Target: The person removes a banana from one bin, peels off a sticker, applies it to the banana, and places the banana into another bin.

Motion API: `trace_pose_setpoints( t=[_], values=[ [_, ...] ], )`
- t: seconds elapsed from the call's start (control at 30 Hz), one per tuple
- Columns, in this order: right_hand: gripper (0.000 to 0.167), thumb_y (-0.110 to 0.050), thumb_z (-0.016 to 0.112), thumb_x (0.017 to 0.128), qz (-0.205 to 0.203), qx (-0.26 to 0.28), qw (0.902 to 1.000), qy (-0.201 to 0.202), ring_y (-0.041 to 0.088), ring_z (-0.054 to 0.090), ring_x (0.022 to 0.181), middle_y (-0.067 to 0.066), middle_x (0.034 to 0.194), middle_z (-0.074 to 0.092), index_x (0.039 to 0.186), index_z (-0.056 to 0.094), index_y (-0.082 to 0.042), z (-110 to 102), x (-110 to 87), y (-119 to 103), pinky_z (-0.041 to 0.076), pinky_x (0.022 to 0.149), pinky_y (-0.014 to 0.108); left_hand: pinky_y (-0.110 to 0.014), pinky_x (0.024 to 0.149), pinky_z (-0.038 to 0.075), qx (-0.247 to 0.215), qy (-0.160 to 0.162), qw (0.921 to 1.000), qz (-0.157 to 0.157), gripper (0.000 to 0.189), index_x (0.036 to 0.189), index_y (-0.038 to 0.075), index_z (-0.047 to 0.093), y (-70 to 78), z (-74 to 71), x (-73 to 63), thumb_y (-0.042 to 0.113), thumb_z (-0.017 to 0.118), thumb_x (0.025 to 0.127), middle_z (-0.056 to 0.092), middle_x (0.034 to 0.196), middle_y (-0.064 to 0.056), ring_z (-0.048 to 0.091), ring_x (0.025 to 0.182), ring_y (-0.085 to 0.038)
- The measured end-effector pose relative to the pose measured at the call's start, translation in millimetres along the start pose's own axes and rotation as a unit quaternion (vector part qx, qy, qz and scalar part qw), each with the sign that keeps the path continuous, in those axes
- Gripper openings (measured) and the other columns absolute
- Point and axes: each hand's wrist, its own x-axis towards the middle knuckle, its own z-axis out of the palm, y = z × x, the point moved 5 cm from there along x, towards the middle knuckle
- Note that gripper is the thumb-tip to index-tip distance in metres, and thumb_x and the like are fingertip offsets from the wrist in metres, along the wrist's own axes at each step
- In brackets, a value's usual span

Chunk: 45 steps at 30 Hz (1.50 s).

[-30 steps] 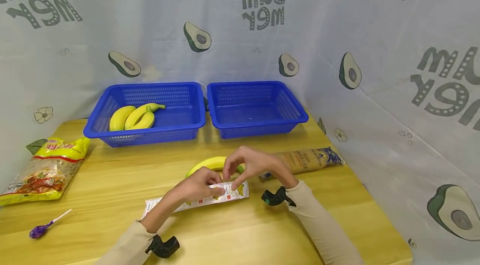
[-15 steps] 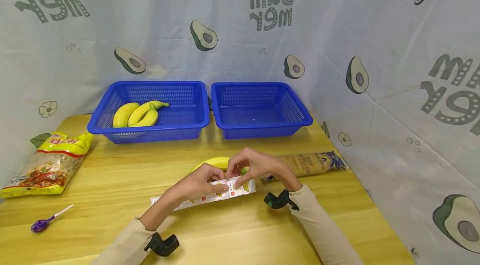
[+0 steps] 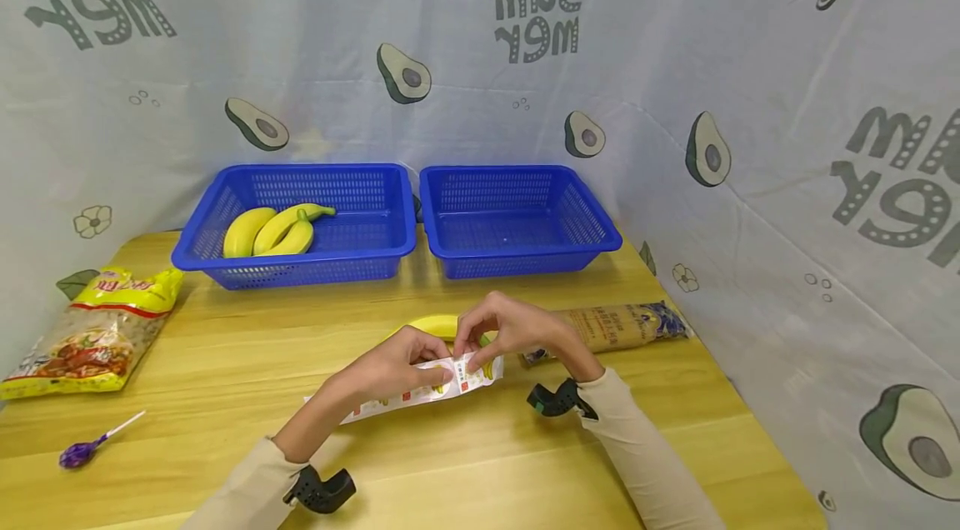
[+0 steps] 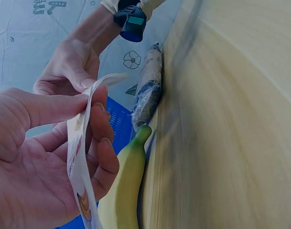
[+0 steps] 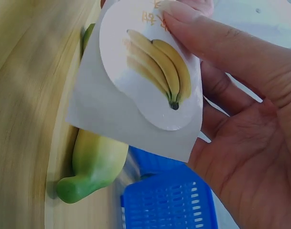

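Note:
A white strip of banana stickers (image 3: 420,395) is held between both hands above the table. My left hand (image 3: 392,367) pinches it near the middle between thumb and fingers; in the left wrist view the strip (image 4: 79,167) is seen nearly edge-on and bends. My right hand (image 3: 513,325) pinches the right part, the thumb at the upper edge of a round-edged banana sticker (image 5: 157,78) in the right wrist view. That sticker lies on its backing paper. Just behind the hands a yellow banana (image 3: 431,325) with green ends rests on the table, partly hidden by them.
Two blue baskets stand at the back; the left basket (image 3: 360,265) holds several bananas (image 3: 247,232), and the right basket (image 3: 525,251) is beside it. A long brown packet (image 3: 615,327) lies right, a yellow food bag (image 3: 101,330) and a purple lollipop (image 3: 79,454) left.
The head view has shifted slightly. Both hands keep their pinch on the sticker strip, which slants a little more, its left end now mostly behind the left forearm.

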Motion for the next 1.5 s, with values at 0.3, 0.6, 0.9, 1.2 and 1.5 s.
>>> trace_pose_setpoints(
  t=[0.3,0.6,0.9,1.2,1.5],
  values=[
    [0.011,0.008,0.084,0.089,-0.002,-0.02,0.9998,-0.004,0.01,0.065,0.087,0.018,0.093,0.073,0.097,0.078,0.007,-3.2,4.2,-5.1,0.064,0.083,0.032,-0.02,0.058,0.033,0.006,-0.005,0.9998,0.018,0.011,0.1,-0.004,0.073,3.0,-2.2,0.8,0.005,0.068,0.105,0.056,0.074,0.006,0.04,0.063,-0.008],
    [0.007,0.007,0.083,0.091,0.015,-0.017,0.9997,-0.003,0.01,0.067,0.09,0.016,0.094,0.073,0.094,0.077,0.005,-6.2,1.1,-1.4,0.065,0.088,0.035,-0.021,0.058,0.031,0.011,0.009,0.9999,0.004,0.009,0.097,-0.001,0.073,3.2,-5.1,0.9,0.005,0.069,0.104,0.052,0.072,0.005,0.037,0.062,-0.009],
    [0.005,0.002,0.083,0.092,0.045,-0.048,0.9978,-0.005,0.007,0.068,0.088,0.01,0.094,0.075,0.092,0.078,0.001,-12.9,-4.4,4.7,0.066,0.087,0.035,-0.019,0.059,0.036,0.014,0.025,0.9996,0.001,0.009,0.098,-0.003,0.074,0.1,-5.8,1.4,0.004,0.071,0.102,0.065,0.078,0.002,0.047,0.067,-0.01],
    [0.006,0.001,0.081,0.094,0.06,-0.087,0.9944,-0.006,0.004,0.067,0.086,0.004,0.092,0.075,0.092,0.077,-0.002,-14.7,-10.1,7.6,0.065,0.085,0.033,-0.019,0.058,0.041,0.024,0.039,0.9989,-0.006,0.008,0.096,-0.002,0.075,-3.8,-2.5,1.9,0.002,0.072,0.101,0.069,0.08,0.001,0.053,0.068,-0.011],
    [0.006,-0.004,0.074,0.102,0.054,-0.094,0.9941,-0.004,0.003,0.068,0.086,0.002,0.093,0.074,0.096,0.076,-0.003,-14.5,-12.4,7.4,0.065,0.085,0.031,-0.021,0.057,0.04,0.035,0.045,0.9983,-0.008,0.012,0.093,0.001,0.075,-8.3,2.8,3.1,0.006,0.072,0.103,0.065,0.075,0.001,0.048,0.066,-0.011]
  ],
)
